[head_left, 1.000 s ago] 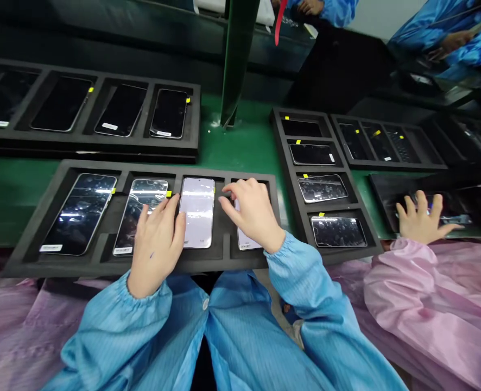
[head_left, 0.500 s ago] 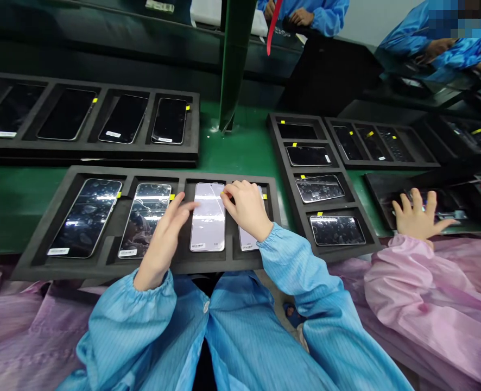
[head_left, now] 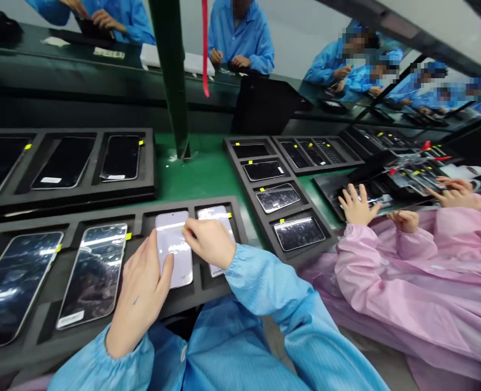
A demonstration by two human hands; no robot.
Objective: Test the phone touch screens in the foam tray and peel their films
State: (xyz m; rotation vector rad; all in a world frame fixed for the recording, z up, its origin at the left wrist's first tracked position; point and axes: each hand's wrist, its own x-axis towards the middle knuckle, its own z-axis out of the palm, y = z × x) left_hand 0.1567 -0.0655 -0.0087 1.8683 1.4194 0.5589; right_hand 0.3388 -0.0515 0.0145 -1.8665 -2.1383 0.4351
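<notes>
Glossy lilac phone [head_left: 171, 244]; right fingers [head_left: 189, 231] on edge; left thumb [head_left: 166, 270] on it

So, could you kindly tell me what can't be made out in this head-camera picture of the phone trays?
In the head view:
Most of the phone in the end slot of the foam tray: hidden by the right hand.
The pale phone under the right fingertips: the spot they touch is hidden by them.
The phone at the tray's left end: cut off by the picture's left edge.
The parts on the far-right bench: too small to identify.
</notes>
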